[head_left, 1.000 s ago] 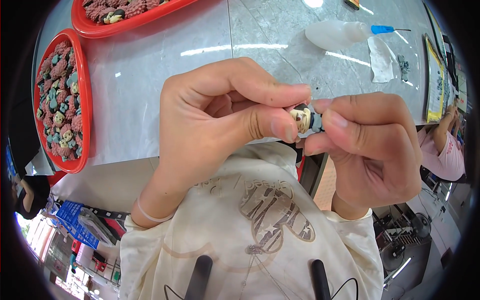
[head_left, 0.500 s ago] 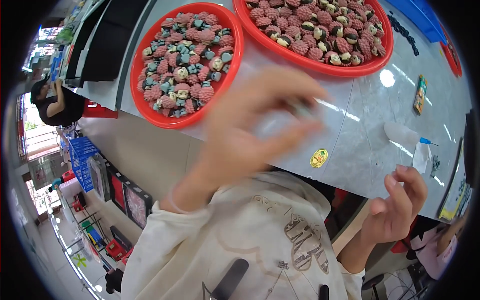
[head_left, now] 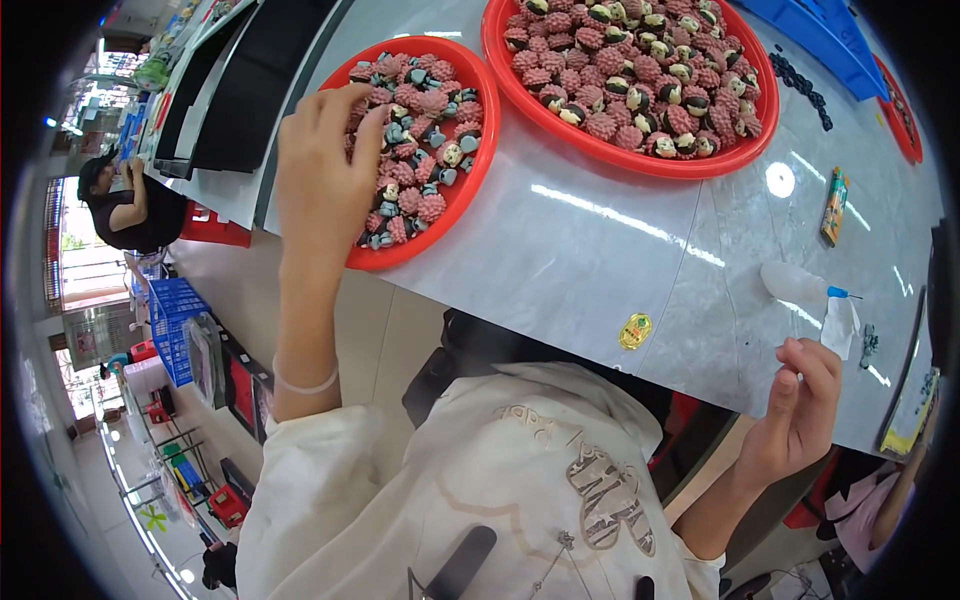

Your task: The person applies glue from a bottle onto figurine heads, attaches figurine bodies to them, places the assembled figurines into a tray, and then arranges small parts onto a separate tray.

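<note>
My left hand [head_left: 328, 175] reaches over the left red basin [head_left: 487, 160], fingers bent down among small pieces. Its thumb and index fingertips look apart; I see nothing held between them, though the other fingertips are hidden. The basin holds many small figures with bumpy pink caps [head_left: 432, 207], mixed with grey-blue parts. My right hand [head_left: 800, 415] is raised at the front edge of the table, loosely curled with thumb and fingers apart, and nothing shows in it. Nearest to it are a white paper scrap [head_left: 841, 325] and a clear bottle with a blue needle tip [head_left: 795, 283].
A larger red basin [head_left: 640, 168] of pink-capped figures with cream and black parts stands at the back. Also on the table [head_left: 570, 240] are a gold sticker [head_left: 635, 331], a green-orange packet [head_left: 834, 207], dark small parts [head_left: 803, 88] and a blue crate [head_left: 820, 40]. A person [head_left: 130, 205] stands far left.
My left hand has swung left from above the middle of the table to the left basin; a small greyish thing showed in its fingers before. My right hand's fingers have drawn in slightly.
</note>
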The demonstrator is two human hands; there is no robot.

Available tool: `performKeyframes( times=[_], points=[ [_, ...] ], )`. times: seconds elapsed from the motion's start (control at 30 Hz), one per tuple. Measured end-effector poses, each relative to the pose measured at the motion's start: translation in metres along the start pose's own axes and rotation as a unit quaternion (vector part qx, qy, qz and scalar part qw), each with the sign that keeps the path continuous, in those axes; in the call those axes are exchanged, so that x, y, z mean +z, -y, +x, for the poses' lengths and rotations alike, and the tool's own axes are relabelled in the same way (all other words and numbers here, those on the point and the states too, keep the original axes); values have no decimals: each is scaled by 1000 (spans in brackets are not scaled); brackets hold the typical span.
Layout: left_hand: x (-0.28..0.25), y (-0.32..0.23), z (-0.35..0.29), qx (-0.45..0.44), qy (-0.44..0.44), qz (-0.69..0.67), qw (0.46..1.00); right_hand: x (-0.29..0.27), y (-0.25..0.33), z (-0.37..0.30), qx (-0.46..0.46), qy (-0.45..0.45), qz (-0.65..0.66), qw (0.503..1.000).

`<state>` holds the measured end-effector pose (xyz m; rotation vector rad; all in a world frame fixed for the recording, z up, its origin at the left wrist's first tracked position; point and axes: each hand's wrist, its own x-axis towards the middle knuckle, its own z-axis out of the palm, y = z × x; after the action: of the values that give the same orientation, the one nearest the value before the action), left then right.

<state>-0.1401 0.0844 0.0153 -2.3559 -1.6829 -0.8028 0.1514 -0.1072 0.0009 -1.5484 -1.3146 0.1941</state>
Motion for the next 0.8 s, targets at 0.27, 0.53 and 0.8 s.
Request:
performKeyframes(
  times=[0.27,0.53,0.8],
  points=[
    [0,-21,0,16,70,-96,993,0,-2,-5,39,6,43,998],
    [-40,-31,29,37,278,-132,951,-8,-4,-5,28,64,31,997],
    [34,-87,107,377,131,-147,905,-16,5,-5,23,51,27,998]
  ],
)
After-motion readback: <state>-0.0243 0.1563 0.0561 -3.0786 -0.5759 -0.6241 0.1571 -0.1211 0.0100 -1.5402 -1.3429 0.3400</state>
